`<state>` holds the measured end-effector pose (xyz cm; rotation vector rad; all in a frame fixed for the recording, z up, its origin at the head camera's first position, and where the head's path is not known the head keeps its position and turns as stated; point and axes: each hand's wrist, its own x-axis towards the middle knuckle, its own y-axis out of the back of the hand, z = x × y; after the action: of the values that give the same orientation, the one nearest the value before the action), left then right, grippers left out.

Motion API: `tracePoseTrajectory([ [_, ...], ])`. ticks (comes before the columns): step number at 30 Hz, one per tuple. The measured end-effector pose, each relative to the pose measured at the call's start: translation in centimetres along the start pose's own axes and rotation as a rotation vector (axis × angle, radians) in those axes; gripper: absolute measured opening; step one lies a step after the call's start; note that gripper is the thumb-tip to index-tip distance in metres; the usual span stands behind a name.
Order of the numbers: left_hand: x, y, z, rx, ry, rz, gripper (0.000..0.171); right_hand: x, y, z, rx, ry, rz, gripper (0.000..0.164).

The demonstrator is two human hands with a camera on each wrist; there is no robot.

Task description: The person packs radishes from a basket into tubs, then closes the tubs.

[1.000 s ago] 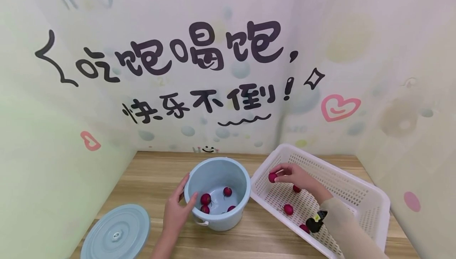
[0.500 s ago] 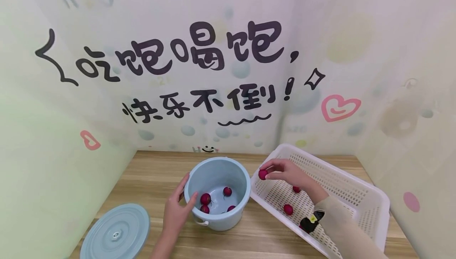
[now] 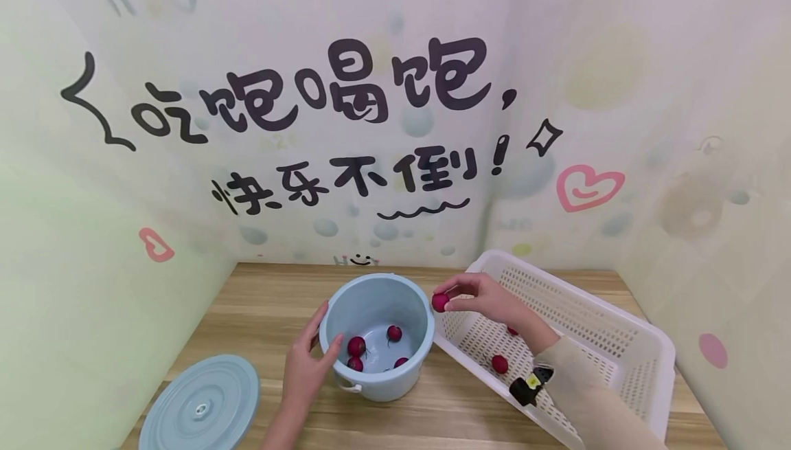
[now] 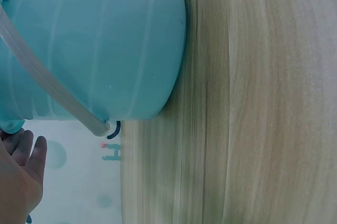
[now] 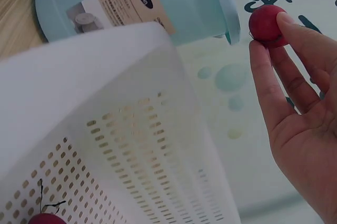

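Observation:
My right hand (image 3: 485,297) pinches a round red radish (image 3: 441,302) between thumb and fingertips, just right of the bucket's rim and above the basket's left end. In the right wrist view the same radish (image 5: 267,26) is off the basket. My left hand (image 3: 305,361) holds the light blue bucket (image 3: 395,385) at its left rim, thumb at the front and fingers along the side. Several radishes (image 3: 356,346) lie on the bucket's bottom. The white perforated basket (image 3: 639,340) contains more, including one radish (image 3: 500,364) near the middle; my right forearm hides part of it.
A round blue lid (image 3: 200,402) lies on the wooden table (image 3: 272,285) at the left. The bucket's white handle (image 4: 50,79) hangs down its side. Behind the table stands a printed wall (image 3: 371,230). The basket's left corner is close beside the bucket.
My right hand has moved left with the radish, from over the basket to beside the bucket's rim. My left hand and the bucket have stayed in place.

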<state>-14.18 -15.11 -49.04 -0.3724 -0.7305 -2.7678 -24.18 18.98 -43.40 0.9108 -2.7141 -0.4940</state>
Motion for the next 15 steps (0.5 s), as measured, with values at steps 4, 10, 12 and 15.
tracePoseTrajectory([
  [4,-0.03,-0.01,-0.06,0.000,0.001,0.000,0.062,0.26,-0.35,-0.27,0.018,0.009,-0.011,0.033],
  [10,-0.02,-0.03,-0.02,-0.002,-0.002,0.003,0.062,0.63,-0.72,-0.48,0.030,0.034,-0.026,0.031],
  [12,0.00,-0.06,-0.04,-0.002,-0.006,0.006,0.062,0.76,-0.81,-0.55,0.032,0.044,-0.031,0.031],
  [15,-0.01,-0.07,-0.06,-0.004,-0.011,0.008,0.062,0.92,-0.97,-0.72,0.044,0.059,-0.041,0.031],
])
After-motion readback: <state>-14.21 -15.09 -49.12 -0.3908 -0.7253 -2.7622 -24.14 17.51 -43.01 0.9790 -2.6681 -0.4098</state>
